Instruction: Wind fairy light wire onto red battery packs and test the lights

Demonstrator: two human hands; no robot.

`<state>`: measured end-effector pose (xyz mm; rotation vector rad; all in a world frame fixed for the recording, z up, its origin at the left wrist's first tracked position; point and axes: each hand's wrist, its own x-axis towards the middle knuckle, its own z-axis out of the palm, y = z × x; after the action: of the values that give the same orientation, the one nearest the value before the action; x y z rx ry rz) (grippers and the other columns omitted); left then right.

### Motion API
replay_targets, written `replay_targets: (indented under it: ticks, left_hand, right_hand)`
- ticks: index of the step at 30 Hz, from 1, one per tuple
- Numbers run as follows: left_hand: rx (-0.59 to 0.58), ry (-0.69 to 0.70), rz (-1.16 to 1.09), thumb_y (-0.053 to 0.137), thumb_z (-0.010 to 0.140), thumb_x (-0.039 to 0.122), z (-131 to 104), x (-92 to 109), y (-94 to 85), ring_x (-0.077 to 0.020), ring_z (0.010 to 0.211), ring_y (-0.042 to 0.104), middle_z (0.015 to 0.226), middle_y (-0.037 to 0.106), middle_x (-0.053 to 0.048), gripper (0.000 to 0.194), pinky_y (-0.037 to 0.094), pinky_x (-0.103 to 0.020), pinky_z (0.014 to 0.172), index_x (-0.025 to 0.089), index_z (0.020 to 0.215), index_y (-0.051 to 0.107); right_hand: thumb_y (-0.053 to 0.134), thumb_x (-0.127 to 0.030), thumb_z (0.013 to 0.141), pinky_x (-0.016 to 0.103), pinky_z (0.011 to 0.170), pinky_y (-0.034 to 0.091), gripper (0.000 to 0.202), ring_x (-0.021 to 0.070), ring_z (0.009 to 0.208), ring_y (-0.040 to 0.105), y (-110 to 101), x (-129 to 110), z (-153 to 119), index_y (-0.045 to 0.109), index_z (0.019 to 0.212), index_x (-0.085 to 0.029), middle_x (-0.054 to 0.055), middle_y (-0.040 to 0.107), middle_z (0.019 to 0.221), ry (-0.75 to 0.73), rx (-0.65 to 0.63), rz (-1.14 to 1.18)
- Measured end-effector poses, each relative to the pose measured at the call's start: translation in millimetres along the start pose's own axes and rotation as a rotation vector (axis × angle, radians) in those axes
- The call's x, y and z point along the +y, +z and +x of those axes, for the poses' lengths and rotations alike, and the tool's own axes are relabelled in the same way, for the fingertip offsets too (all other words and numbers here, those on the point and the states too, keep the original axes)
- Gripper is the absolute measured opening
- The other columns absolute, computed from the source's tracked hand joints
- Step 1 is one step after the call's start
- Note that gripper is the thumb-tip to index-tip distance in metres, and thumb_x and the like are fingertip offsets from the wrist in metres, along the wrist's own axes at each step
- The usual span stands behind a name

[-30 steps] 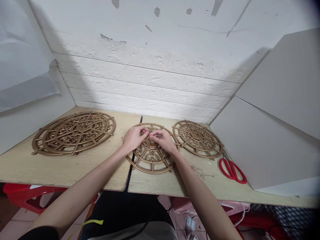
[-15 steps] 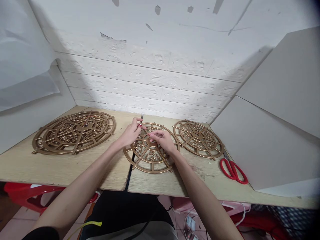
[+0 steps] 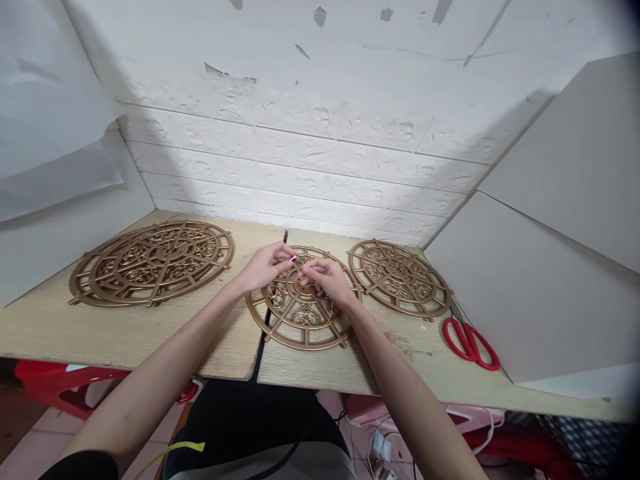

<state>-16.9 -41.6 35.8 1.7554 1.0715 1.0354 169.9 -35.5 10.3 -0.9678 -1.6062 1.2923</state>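
Observation:
A round bronze-coloured openwork panel [image 3: 306, 315] with scrollwork and spokes lies flat on the table in front of me. Over its upper left edge is my left hand [image 3: 267, 265], with thumb and fingers pinched together. A small red-and-white spot shows at its fingers. My right hand [image 3: 329, 280] hovers close by over the panel's centre, its fingers also pinched. What either pinch holds is too small to make out. A thin yellow thread [image 3: 330, 315] shows on the panel below my right hand.
A stack of similar round panels [image 3: 150, 263] lies at the left, with thread on top. Another round panel [image 3: 400, 277] lies to the right. Red-handled scissors [image 3: 470, 343] rest near the white board [image 3: 560, 293] on the right. A dark gap [image 3: 260, 357] splits the tabletop.
My left hand has turned and its fingers have come down and right, closing together near my right hand. The right hand stays nearly in place. The view has shifted slightly.

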Motion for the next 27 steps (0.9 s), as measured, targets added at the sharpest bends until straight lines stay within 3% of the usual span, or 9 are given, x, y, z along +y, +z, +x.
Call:
replay_targets:
  ticks: [4,10,22,27]
  left_hand:
    - [0.001,0.005,0.045,0.064,0.072,0.032,0.2,0.9,-0.2,-0.0147,0.069,0.062,0.086,0.066,-0.007,0.029,0.052,-0.031,0.066,0.013,0.094,0.058]
    - [0.093,-0.014,-0.016,0.068,0.069,0.030,3.2,-2.8,-0.9,-0.0152,0.071,0.061,0.086,0.064,-0.008,0.030,0.054,-0.033,0.064,0.012,0.092,0.059]
    - [-0.003,-0.073,-0.035,0.067,0.072,0.022,-0.3,-1.1,3.0,-0.0103,0.060,0.059,0.086,0.059,-0.006,0.026,0.056,-0.027,0.053,0.013,0.095,0.059]
    - [0.006,-0.082,-0.079,0.069,0.070,0.021,0.1,-2.7,3.9,-0.0119,0.067,0.059,0.083,0.056,-0.004,0.025,0.057,-0.026,0.051,0.013,0.092,0.059]
  right_hand:
    - [0.068,-0.035,0.071,0.016,0.043,0.038,0.024,0.0129,0.063,0.065,-1.5,2.6,1.0,0.060,0.082,-0.015,0.005,0.069,0.077,-0.019,0.020,0.042]
    - [0.073,-0.027,0.062,0.020,0.051,0.046,0.026,0.0138,0.067,0.065,-2.6,3.0,2.2,0.060,0.079,-0.015,0.004,0.068,0.079,-0.008,-0.005,0.078]
    - [0.077,-0.034,0.061,0.020,0.047,0.038,0.024,0.0096,0.053,0.054,-0.6,6.5,3.5,0.067,0.073,-0.016,0.000,0.064,0.063,-0.035,0.071,0.094]
    - [0.077,-0.035,0.060,0.021,0.045,0.036,0.025,0.0103,0.051,0.052,-0.3,6.9,6.1,0.068,0.074,-0.016,0.000,0.063,0.060,-0.020,0.081,0.089]
